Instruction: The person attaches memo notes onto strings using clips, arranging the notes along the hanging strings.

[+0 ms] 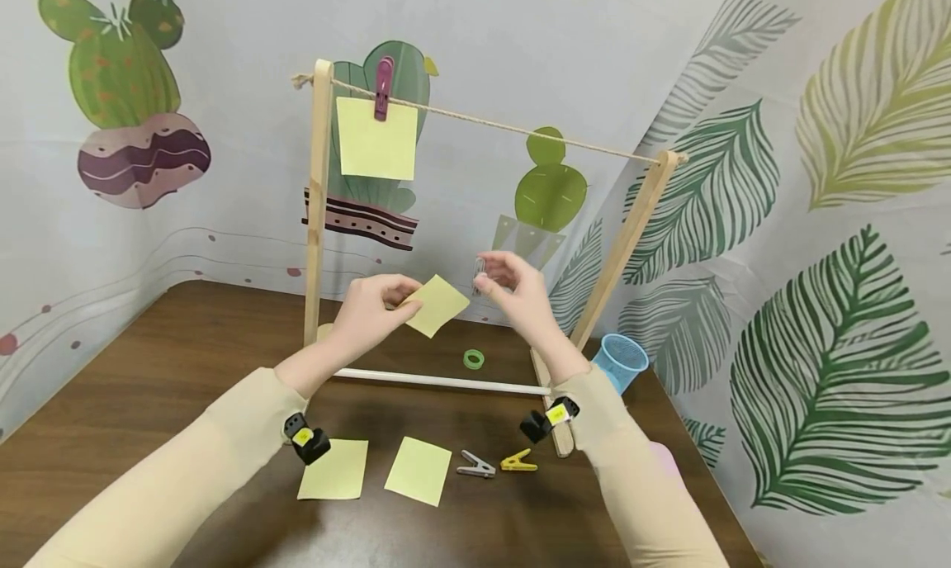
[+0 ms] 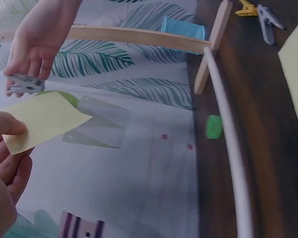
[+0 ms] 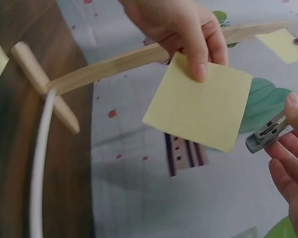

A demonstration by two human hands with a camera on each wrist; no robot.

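Note:
My left hand (image 1: 374, 305) pinches a yellow sticky note (image 1: 437, 305) by one corner between thumb and fingers, raised above the table. Just to its right, my right hand (image 1: 520, 291) holds a grey clothespin (image 3: 266, 135) between thumb and fingers; the note and the clothespin are apart. Higher up, another sticky note (image 1: 377, 145) hangs from a rope (image 1: 483, 122), fixed by a dark pink clothespin (image 1: 383, 89). On the table lie two more sticky notes (image 1: 418, 470), a grey clothespin (image 1: 476, 465) and a yellow clothespin (image 1: 518, 461).
A wooden frame (image 1: 318, 213) carries the rope, with a white bar (image 1: 446, 381) low between its posts. Behind the bar lies a green ring (image 1: 473, 359), perhaps a tape roll. A blue mesh cup (image 1: 621, 360) stands by the right post. A pink item is partly hidden behind the right sleeve.

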